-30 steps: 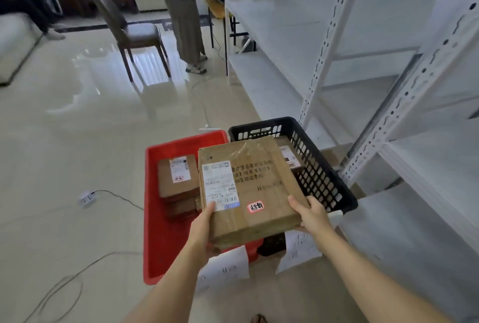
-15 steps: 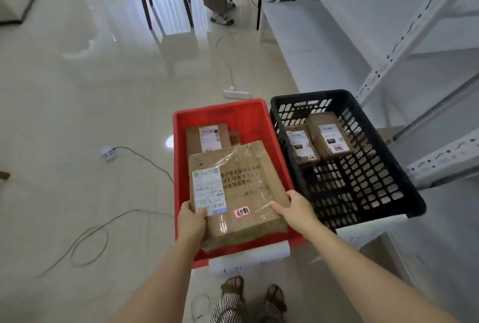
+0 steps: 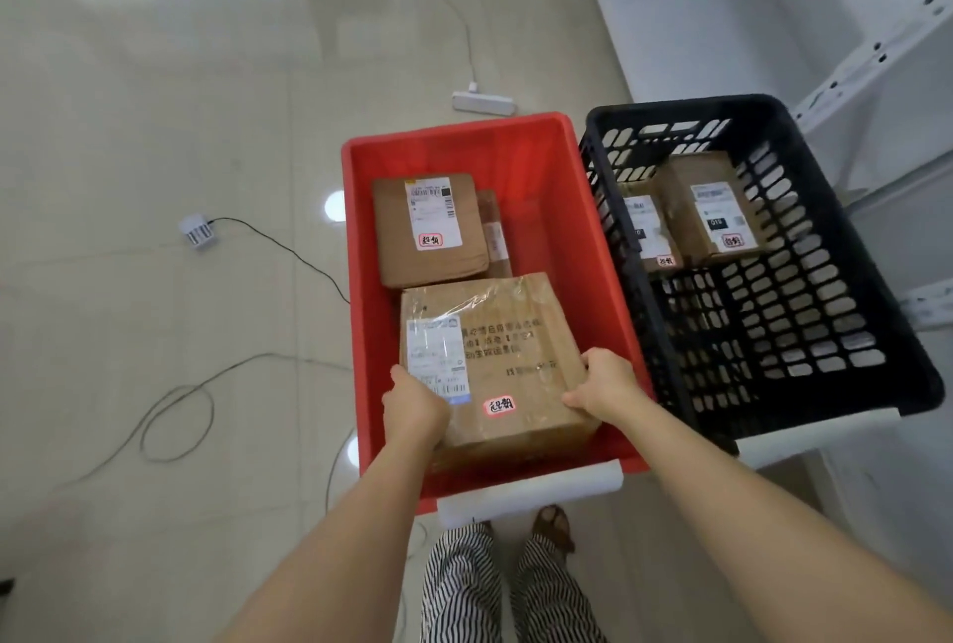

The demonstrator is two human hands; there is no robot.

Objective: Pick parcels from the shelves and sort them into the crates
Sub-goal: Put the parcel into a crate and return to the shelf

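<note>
A large brown cardboard parcel (image 3: 508,333) with a white label and a red-ringed sticker sits low inside the red crate (image 3: 577,209), at its near end. My left hand (image 3: 415,407) grips its near left corner and my right hand (image 3: 601,382) grips its near right edge. Two smaller brown parcels (image 3: 428,229) lie stacked at the crate's far end. Right beside it stands the black slotted crate (image 3: 825,312), which holds two small labelled parcels (image 3: 706,209) at its far end.
White metal shelving (image 3: 851,59) runs along the right side, close behind the black crate. Thin cables (image 3: 175,415), a small white adapter (image 3: 197,230) and a white power strip (image 3: 482,102) lie on the glossy tiled floor. My striped trousers and feet (image 3: 552,524) are just before the red crate.
I have brought the large parcel down from chest height into the near end of the red crate, both hands still on it. My view has tilted down toward the crates.
</note>
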